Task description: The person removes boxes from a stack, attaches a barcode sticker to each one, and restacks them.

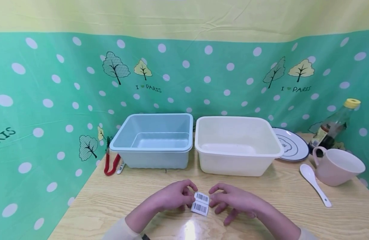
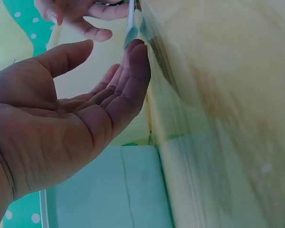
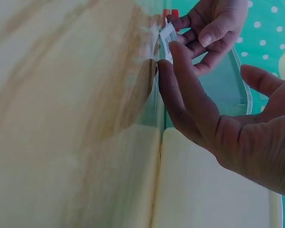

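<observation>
Barcode card (image 1: 200,203): lower centre of the head view, between the two hands, near the bottom of the frame; white, with two barcodes printed one above the other.
Long axis: runs up and down the head view, leaning a little, the upper end to the right and the lower end to the left; the bars run roughly along it.
Card's facing: printed side toward the head camera; a seam or fold crosses between the barcodes. The right wrist view catches the face at a slant, the left wrist view only a thin sliver.
Left hand (image 1: 176,197): left of the card, fingers gently bent, thumb apart from them, fingertips at the card's left edge and upper corner; no firm pinch shows.
Right hand (image 1: 232,200): right of the card, fingers spread and loosely bent, fingertips just beside its right edge; contact cannot be told.
Tabletop (image 1: 124,193): beneath both hands; whether the card lies flat on it or is raised, I cannot tell.
Hard to read: the card's fine print, too small.
Partly hidden: red-handled tool (image 1: 107,163), left, behind the blue bin (image 1: 155,159); plate (image 1: 297,155), right, behind the white bin (image 1: 232,165).
Cut off: both sleeves, and a dark strip (image 1: 145,237) at the bottom edge, unidentifiable.
</observation>
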Motion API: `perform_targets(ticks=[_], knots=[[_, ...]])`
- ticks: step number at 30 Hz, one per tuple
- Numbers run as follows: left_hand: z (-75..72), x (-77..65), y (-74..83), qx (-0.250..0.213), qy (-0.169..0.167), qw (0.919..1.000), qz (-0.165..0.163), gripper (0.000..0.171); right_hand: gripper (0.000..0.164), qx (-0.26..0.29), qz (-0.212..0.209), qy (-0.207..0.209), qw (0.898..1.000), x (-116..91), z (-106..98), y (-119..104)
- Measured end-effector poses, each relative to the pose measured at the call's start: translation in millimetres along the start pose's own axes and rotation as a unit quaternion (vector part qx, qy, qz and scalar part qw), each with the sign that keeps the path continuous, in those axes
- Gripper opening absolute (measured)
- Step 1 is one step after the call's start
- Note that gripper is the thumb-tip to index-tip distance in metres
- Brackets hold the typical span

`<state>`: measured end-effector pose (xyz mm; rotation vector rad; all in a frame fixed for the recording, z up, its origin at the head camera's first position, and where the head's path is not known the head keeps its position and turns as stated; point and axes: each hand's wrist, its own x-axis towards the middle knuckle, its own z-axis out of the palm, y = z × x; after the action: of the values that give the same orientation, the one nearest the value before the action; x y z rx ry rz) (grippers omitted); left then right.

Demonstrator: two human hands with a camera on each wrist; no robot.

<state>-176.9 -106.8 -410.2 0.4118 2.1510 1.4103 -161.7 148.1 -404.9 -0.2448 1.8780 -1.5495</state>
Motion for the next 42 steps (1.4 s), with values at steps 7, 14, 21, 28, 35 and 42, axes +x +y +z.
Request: perform_targets(ticks=[7, 14, 21, 28, 35, 42], knots=[[0.2, 3.2, 3.4, 0.056, 0.028, 0.9970, 0.045, 0.025, 0.044, -0.014, -0.025, -0.022, 0.999, 0.9, -0.3, -1.9], [0.6, 3.9, 8.8, 0.025, 0.052, 0.9970, 0.052, 0.025, 0.033, -0.091, -0.110, 0.003, 0.990, 0.5, 3.9, -8.0], [4.2, 0.5, 15.6, -0.017, 0.068, 0.9946, 0.076, 0.020, 0.028, -0.178, -0.176, 0.057, 0.967, -3.1, 10.4, -12.7], [9.5, -1.8, 18.3, -0.072, 0.078, 0.9903, 0.090, 0.020, 0.028, -0.196, -0.187, 0.102, 0.957, -3.1, 15.3, -14.3], [15.0, -5.3, 23.4, -0.100, 0.084, 0.9862, 0.101, 0.022, 0.025, -0.177, -0.203, 0.132, 0.954, -3.0, 19.1, -13.6], [20.6, -9.6, 28.7, -0.102, 0.079, 0.9860, 0.107, 0.020, 0.015, -0.166, -0.222, 0.145, 0.950, -4.7, 21.8, -12.6]])
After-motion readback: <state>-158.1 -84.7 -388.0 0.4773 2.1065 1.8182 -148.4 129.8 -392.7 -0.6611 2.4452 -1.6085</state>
